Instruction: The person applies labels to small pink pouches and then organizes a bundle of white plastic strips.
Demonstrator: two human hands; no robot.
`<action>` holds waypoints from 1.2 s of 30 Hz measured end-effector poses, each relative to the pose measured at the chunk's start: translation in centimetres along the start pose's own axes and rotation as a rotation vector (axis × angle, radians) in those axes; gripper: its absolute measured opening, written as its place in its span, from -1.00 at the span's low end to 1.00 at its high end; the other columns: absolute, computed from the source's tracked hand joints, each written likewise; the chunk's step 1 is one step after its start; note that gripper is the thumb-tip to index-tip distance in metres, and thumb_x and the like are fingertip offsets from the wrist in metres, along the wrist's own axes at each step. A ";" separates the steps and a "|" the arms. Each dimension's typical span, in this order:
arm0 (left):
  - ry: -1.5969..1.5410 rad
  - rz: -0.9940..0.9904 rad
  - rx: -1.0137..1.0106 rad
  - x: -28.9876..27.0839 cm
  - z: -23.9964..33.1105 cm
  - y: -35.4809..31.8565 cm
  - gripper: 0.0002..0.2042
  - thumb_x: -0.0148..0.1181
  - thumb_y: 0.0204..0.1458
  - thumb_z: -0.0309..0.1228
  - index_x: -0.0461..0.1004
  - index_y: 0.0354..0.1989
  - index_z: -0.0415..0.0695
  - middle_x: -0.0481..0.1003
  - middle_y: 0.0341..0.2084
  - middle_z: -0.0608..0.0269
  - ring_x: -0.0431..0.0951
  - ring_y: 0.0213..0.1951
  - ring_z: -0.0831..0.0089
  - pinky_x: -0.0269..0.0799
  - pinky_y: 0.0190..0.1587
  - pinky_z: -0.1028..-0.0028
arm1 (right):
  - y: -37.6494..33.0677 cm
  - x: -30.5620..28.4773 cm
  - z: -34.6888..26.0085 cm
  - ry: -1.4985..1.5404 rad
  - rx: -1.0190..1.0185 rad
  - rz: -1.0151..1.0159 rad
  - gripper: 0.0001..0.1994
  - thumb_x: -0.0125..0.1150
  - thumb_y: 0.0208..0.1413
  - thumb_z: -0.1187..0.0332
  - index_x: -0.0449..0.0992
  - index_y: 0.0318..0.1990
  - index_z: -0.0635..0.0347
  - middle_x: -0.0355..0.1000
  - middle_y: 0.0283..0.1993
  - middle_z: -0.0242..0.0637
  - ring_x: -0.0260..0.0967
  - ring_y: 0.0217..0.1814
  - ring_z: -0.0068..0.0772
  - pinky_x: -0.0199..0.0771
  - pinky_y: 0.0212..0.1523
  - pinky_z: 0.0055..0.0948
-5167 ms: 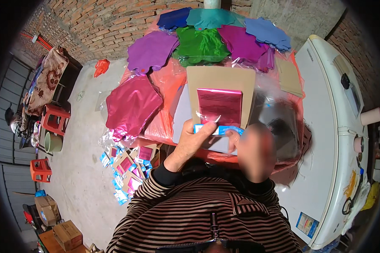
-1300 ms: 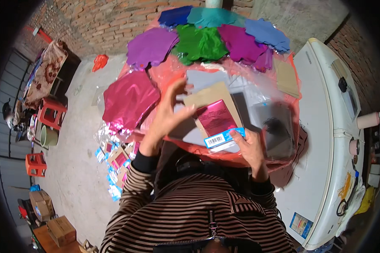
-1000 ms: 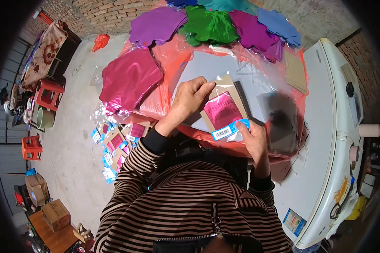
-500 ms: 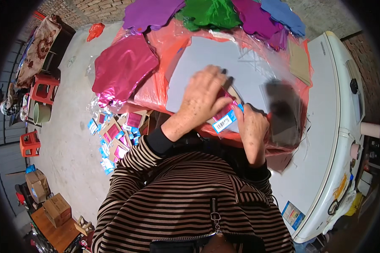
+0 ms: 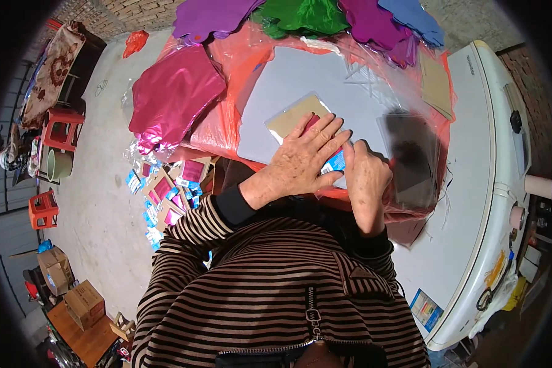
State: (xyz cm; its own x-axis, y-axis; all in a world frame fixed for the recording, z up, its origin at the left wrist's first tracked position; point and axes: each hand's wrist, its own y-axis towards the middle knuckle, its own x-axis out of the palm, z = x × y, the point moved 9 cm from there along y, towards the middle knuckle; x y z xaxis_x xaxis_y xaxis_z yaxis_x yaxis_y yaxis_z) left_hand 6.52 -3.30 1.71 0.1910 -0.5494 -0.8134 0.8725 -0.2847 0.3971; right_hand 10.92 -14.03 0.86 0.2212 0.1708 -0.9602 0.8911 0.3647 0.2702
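Observation:
A flat packet [image 5: 295, 115] lies on a pale grey board [image 5: 282, 73]. It has a tan card in a clear plastic sleeve, a magenta piece and a blue label. My left hand [image 5: 300, 158] rests flat across the packet, fingers stretched out, hiding much of it. At its right edge, beside the blue label, my right hand [image 5: 368, 178] has curled fingers and a thumb pressed at the packet. What its fingertips grip is partly hidden. Clear plastic sleeves [image 5: 411, 178] lie to the right of my right hand.
Magenta foil sheets [image 5: 178, 92] lie on red plastic [image 5: 233, 67] at left. Purple [image 5: 218, 18], green [image 5: 306, 18] and blue [image 5: 414, 21] piles line the far side. Similar packets [image 5: 165, 190] are heaped lower left. A white freezer [image 5: 460, 245] stands right; a red stool [image 5: 61, 129] is far left.
My left hand has come down flat on the packet, its fingers shifting right and nearer. The packet has turned, and its tan end now shows past the fingers. My right hand stays beside the label.

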 end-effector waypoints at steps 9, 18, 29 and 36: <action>0.046 0.283 -0.244 -6.3 -1.7 -2.5 -0.09 0.43 -0.21 -0.12 0.14 0.37 -0.15 0.20 0.27 -0.12 0.10 0.35 0.01 0.00 0.33 0.03 | -1.7 1.0 1.4 0.970 0.337 -0.227 -0.68 0.16 0.28 0.21 0.33 -0.47 0.18 0.40 -0.66 -0.32 0.39 -0.65 -0.53 0.26 -0.63 -0.53; -0.919 0.237 -0.763 -0.8 -6.7 -7.0 -0.48 0.39 0.02 -0.43 0.30 0.12 -0.27 0.52 -0.19 0.22 0.51 -0.11 0.49 0.44 -0.02 0.44 | -2.3 2.7 -2.2 1.416 0.216 -0.054 -0.79 0.19 0.26 0.38 0.32 -0.38 0.21 0.46 -0.51 -0.36 0.42 -0.50 -0.64 0.33 -0.48 -0.67; -1.127 0.451 -0.579 -2.9 -4.7 -5.0 -0.73 0.29 0.08 -0.58 0.32 -0.13 -0.21 0.53 -0.27 0.28 0.53 -0.19 0.62 0.50 -0.14 0.55 | -1.2 1.5 -3.3 1.690 0.160 -0.030 -0.77 0.24 0.19 0.51 0.24 -0.34 0.25 0.49 -0.38 -0.27 0.47 -0.40 -0.59 0.51 -0.42 -0.60; -1.005 0.430 -0.519 -3.0 -4.9 -5.0 -0.71 0.31 0.07 -0.57 0.35 -0.10 -0.23 0.55 -0.31 0.28 0.55 -0.27 0.62 0.52 -0.21 0.56 | -0.6 0.9 -3.7 1.767 0.143 -0.165 -0.87 0.20 0.23 0.45 0.39 -0.22 0.32 0.49 -0.39 -0.26 0.44 -0.46 -0.55 0.45 -0.46 -0.57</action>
State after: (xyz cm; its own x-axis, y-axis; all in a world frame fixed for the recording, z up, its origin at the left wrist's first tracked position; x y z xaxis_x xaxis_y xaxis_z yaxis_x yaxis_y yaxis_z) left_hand 3.81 3.59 0.13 0.2763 -0.9525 0.1279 0.9442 0.2939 0.1486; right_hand 9.14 -10.69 0.07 -0.4275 0.8645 0.2643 0.9033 0.4198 0.0879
